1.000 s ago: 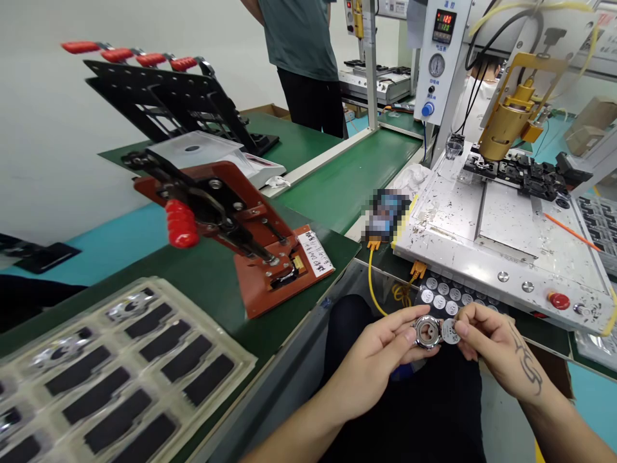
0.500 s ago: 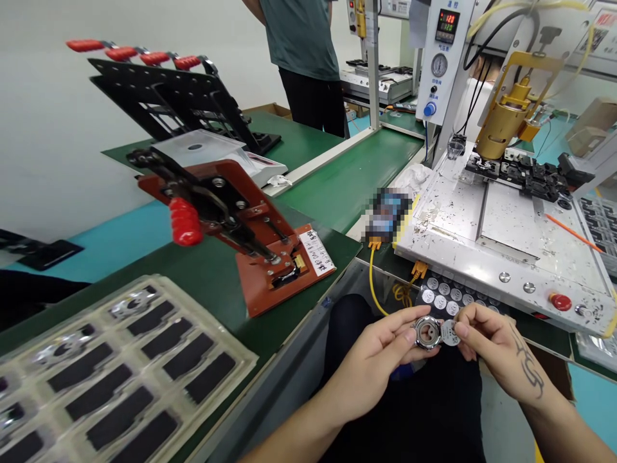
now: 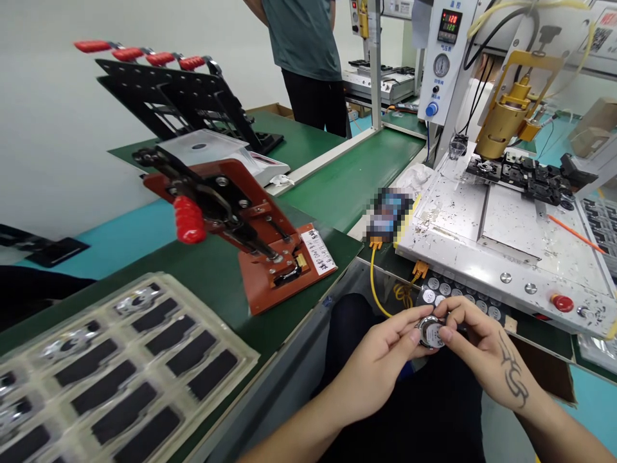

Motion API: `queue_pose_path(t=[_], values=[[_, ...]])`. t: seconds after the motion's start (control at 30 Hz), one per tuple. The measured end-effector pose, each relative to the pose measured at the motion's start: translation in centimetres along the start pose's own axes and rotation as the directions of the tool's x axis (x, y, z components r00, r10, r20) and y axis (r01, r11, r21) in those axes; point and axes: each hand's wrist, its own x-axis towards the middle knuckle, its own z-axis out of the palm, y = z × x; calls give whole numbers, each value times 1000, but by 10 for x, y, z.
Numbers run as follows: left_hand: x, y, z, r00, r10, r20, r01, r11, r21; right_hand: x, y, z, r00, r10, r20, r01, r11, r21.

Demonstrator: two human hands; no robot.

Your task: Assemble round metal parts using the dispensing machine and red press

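Note:
Above my lap, my left hand (image 3: 385, 357) grips a round silver metal case (image 3: 425, 330) by its left edge, thumb on the near side. My right hand (image 3: 470, 331) pinches a round white printed sticker (image 3: 435, 334), which lies over the right part of the case's opening. Whether the sticker is fully pressed down cannot be told. Behind my hands, a sheet of round white stickers (image 3: 453, 290) lies partly under the machine's front edge.
On the left stands a tray (image 3: 250, 360) of black pads and shiny parts, beside a red-brown clamp fixture (image 3: 255, 280). A white press machine (image 3: 443, 241) stands at the right, with a yellow cable (image 3: 373, 276) near it. A person (image 3: 308, 45) stands behind.
My right hand has moved left, bringing the sticker from beside the metal case to over its opening. My left hand stays round the case. The view has shifted slightly.

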Motion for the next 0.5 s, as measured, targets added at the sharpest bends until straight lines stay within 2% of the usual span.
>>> queue_pose_path(t=[0.23,0.5], values=[[-2,-7,2,1000,-5,-15,5,998,55,-2,1,5,1000,-1,-19,1,1000,-4],[-1,-4,3,1000,-9,-13,10,995,100,-1,2,6,999,-17,-30,16,999,-32]])
